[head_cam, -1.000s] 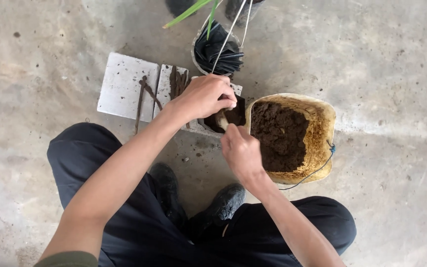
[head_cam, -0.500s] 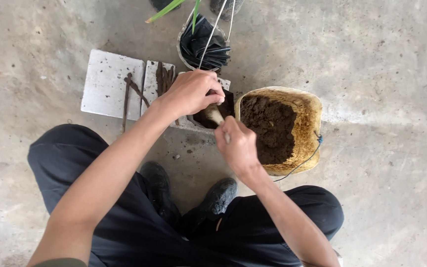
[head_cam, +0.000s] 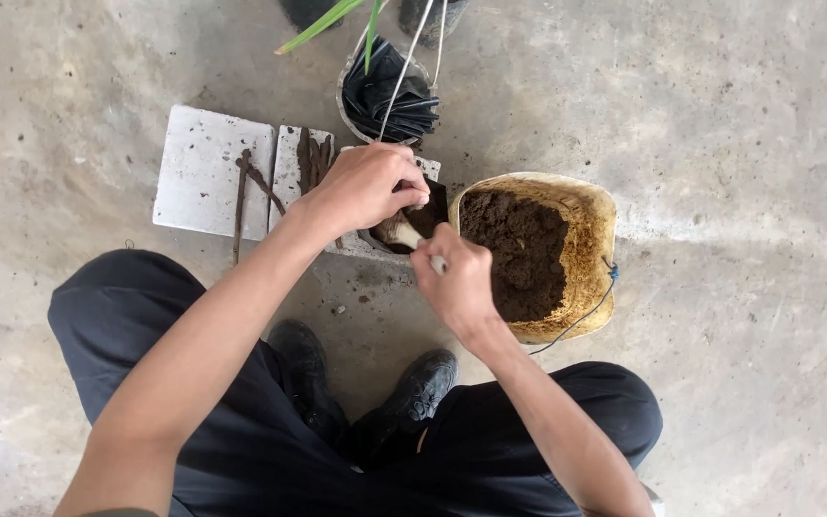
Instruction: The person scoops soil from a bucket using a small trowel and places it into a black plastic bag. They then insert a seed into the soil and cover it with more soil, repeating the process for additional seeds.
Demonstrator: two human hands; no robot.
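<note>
The bag [head_cam: 425,213], a small black one with soil in it, sits on the slab edge just left of the tub [head_cam: 593,251]; mouth up, so its long axis runs roughly vertical, straight toward the camera; the left hand [head_cam: 366,187] is curled over its rim, fingers closed on the edge, seemingly to hold the mouth wide and keep it standing; the scoop [head_cam: 404,233], a pale stubby tool, lies tilted into that mouth, handle running down-right into the right hand [head_cam: 454,278], which is fisted around it; tip points up-left, into the bag; the tub of dark soil touches the right hand's side, close enough for short trips; pale slabs [head_cam: 211,172] carry brown sticks [head_cam: 246,182]; a pot [head_cam: 387,91] of folded black bags stands behind; shoes [head_cam: 423,383] below.
</note>
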